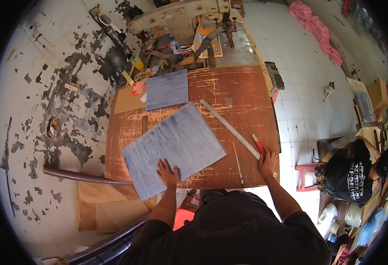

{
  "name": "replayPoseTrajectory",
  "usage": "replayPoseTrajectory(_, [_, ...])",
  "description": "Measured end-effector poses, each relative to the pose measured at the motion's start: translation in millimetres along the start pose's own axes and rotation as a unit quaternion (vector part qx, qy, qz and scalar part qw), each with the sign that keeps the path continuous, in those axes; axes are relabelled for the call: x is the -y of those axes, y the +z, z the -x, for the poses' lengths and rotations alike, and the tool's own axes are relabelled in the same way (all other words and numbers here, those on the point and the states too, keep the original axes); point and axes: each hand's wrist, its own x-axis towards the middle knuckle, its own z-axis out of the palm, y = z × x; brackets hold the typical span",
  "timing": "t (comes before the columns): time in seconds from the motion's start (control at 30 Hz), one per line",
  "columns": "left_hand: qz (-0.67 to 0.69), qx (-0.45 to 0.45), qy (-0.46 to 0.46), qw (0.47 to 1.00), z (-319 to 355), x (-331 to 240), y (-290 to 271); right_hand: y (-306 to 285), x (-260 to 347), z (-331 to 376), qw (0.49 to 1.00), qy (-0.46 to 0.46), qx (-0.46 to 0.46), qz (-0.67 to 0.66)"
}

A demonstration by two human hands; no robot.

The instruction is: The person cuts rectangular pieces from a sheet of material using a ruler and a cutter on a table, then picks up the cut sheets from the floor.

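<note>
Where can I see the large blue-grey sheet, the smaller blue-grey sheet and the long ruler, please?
Large blue-grey sheet (176, 143): head view, middle of its top face.
Smaller blue-grey sheet (167, 89): head view, middle.
Long ruler (230, 128): head view, mid-length.

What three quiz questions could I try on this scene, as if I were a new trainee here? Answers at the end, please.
1. True or false: the left hand rests on the larger blue-grey sheet.

2. Fill in: the slim tool at the right hand, by the near end of the long straightedge, has a ____ handle.

3. Multiple choice: where does the smaller blue-grey sheet lie?
A) Right of the straightedge
B) Toward the far side of the brown table, beyond the left hand
C) Beneath the left hand

Key: 1. True. 2. Red. 3. B.
</note>
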Motion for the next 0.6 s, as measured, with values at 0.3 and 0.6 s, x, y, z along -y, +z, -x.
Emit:
replayPoseTrajectory(0.3, [-0.012, 0.014, -0.012, 1.000, 0.2, -2.5, -2.0, 2.8, -1.7, 0.9, 0.999, -0.005, -0.020, 0.029])
replayPoseTrajectory(0.6, [-0.002, 0.002, -0.011, 1.000, 2.4, -3.8, -6.0, -1.9, 2.3, 0.9, 1.000, 0.004, 0.001, 0.003])
